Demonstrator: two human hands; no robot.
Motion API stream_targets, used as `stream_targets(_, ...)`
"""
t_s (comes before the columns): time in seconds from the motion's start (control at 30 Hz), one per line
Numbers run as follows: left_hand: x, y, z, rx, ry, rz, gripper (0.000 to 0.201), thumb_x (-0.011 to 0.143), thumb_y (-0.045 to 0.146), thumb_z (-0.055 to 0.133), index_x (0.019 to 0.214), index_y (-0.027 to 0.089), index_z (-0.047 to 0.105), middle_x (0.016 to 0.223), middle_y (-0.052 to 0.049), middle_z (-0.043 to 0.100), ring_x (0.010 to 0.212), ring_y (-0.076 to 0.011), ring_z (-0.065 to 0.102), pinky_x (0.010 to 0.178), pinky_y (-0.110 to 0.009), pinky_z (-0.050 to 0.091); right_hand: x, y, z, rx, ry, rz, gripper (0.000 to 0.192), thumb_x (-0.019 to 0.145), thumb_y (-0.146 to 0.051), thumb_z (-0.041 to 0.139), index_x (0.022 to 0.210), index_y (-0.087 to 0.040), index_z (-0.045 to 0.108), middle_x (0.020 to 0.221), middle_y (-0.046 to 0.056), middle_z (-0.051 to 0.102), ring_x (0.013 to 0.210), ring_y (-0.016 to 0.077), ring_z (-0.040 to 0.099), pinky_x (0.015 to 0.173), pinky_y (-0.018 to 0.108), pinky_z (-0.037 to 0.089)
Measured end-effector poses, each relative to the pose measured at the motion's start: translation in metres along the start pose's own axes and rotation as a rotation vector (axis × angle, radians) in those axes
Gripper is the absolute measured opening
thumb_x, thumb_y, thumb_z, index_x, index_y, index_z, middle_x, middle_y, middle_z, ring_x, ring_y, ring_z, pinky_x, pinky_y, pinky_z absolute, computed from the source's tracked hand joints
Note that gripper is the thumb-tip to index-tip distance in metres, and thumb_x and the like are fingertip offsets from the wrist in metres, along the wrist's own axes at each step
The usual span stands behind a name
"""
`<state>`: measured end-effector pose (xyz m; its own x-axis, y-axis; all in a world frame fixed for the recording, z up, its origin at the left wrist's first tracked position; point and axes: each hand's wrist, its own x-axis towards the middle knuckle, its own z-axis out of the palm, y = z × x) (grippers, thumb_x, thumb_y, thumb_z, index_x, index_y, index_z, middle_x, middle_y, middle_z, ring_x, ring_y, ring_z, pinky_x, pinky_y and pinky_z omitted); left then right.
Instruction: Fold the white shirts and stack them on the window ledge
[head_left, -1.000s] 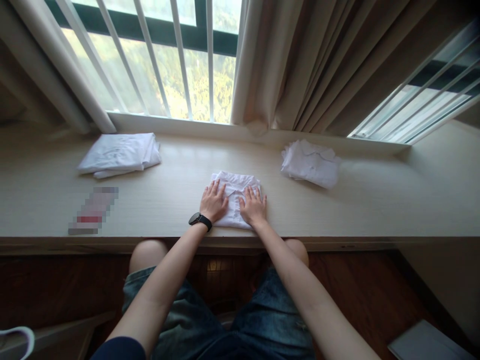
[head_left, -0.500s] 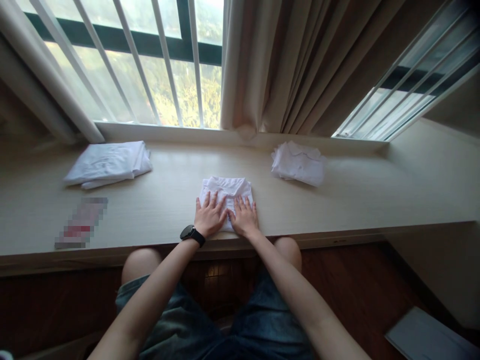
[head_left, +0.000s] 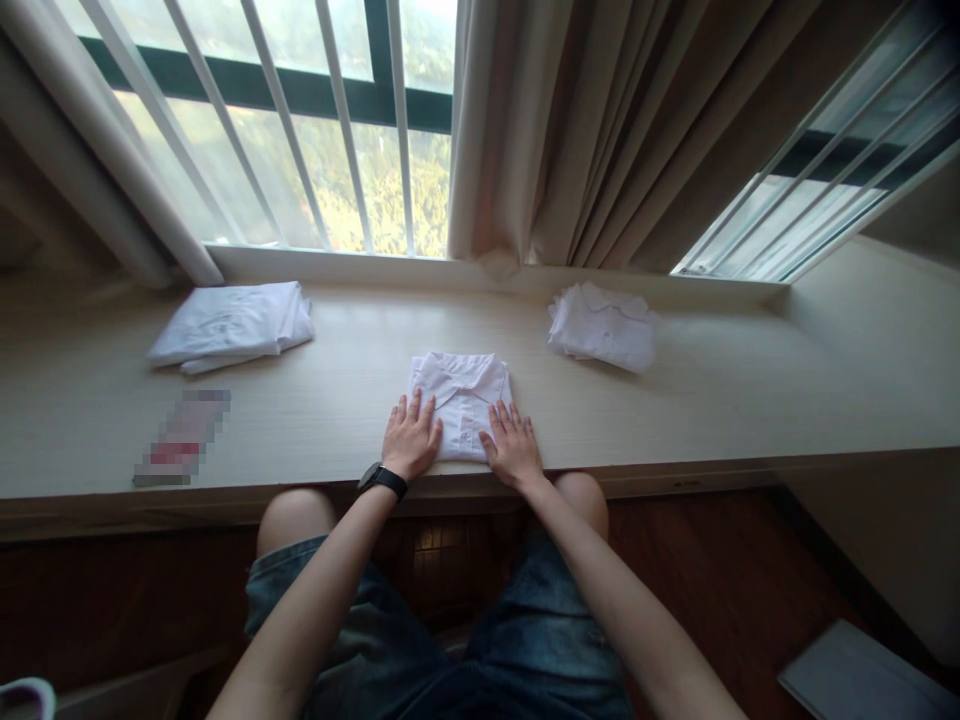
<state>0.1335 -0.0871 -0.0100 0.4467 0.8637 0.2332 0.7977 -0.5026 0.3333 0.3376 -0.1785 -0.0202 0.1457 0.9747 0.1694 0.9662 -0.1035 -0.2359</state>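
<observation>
A folded white collared shirt (head_left: 469,400) lies on the pale desk (head_left: 720,400) near its front edge, collar toward twelve o'clock, with the left hand (head_left: 411,437) spread flat over its eight-o'clock side and the right hand (head_left: 514,445) over its four-o'clock side, the two apart and gripping nothing. From the shirt, a pixelated item (head_left: 184,438) lies at nine o'clock, folded white cloth (head_left: 229,325) at ten and another folded white shirt (head_left: 604,328) at two. A black wristwatch (head_left: 382,480) circles the left wrist.
</observation>
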Motion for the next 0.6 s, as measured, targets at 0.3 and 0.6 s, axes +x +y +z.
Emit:
stream_targets(0.3,-0.002,-0.019,-0.016,-0.471,0.218,-0.377,0.05,0.096,0.034,0.04,0.138,0.011,0.053,0.14,-0.019,0.057,0.133,-0.0266,0.054,0.114,-0.042,0.04,-0.043,0.012,0.004,0.364,0.296,0.184,0.056,0.1,-0.038,0.034,0.146,-0.009,0.049,0.154,0.017,0.044,0.145,0.0247,0.039,0.119,0.045,0.033)
stream_targets(0.6,0.011,-0.025,-0.051,-0.844,-0.266,-0.657,0.06,0.075,0.052,0.073,0.121,0.014,0.062,0.102,-0.013,0.073,0.077,-0.0195,0.069,0.056,-0.024,0.049,0.007,0.02,-0.022,0.728,0.185,0.574,0.049,0.074,-0.034,0.069,0.119,-0.015,0.068,0.115,0.014,0.073,0.106,0.0283,0.069,0.098,0.042,0.052)
